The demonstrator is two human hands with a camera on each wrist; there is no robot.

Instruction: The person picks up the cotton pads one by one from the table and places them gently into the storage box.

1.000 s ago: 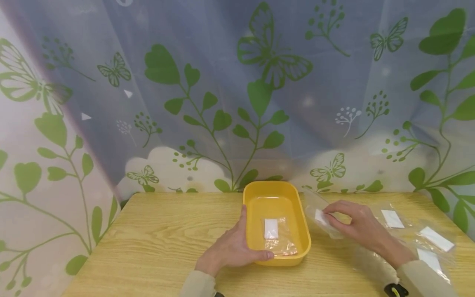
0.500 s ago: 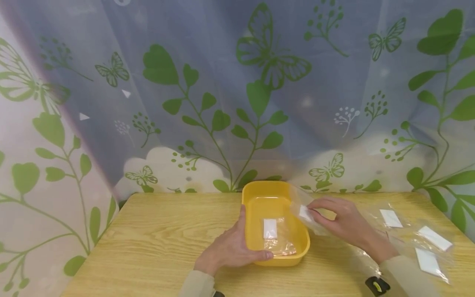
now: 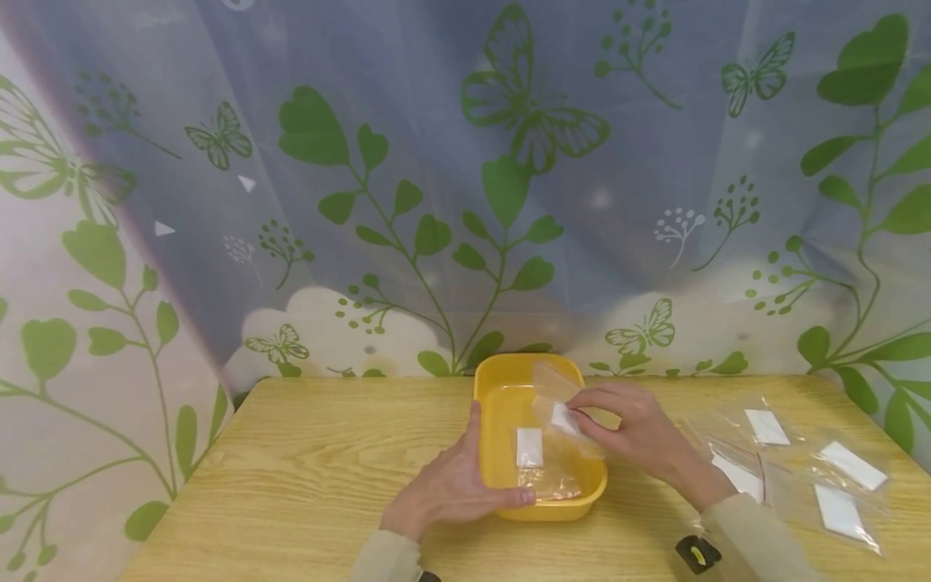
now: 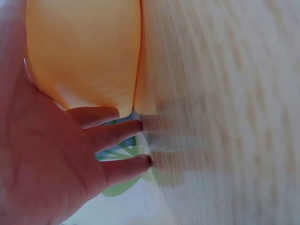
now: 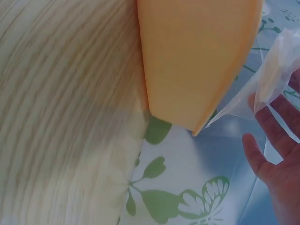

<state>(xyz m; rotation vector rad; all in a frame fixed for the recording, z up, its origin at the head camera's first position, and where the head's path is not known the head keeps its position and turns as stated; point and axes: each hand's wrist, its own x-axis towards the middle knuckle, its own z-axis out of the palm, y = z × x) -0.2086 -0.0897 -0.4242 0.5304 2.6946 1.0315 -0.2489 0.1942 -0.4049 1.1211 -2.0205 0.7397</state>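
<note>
The left hand (image 3: 451, 485) is lying low on the desk (image 3: 313, 469), forearm reaching in from the near edge, palm against the left wall of the yellow tray (image 3: 489, 404); its thumb is running up along that wall and its fingers are curling round the tray's near left corner, so this grip is bracing the tray rather than lifting it. The right hand (image 3: 636, 432) is reaching in from the right, held above the tray's right rim with the wrist slightly raised. Its thumb and fingertips are pinching a clear plastic bag (image 3: 556, 396) with a white label, a narrow grip closed on the bag's edge, and the bag is hanging tilted over the inside of the tray. One similar clear bag (image 3: 541, 465) is lying flat on the tray floor. To the right on the desk, well apart from the tray, a cluster of loose bags (image 3: 800, 461) is lying, four white labels showing among them. There is one tray.
</note>
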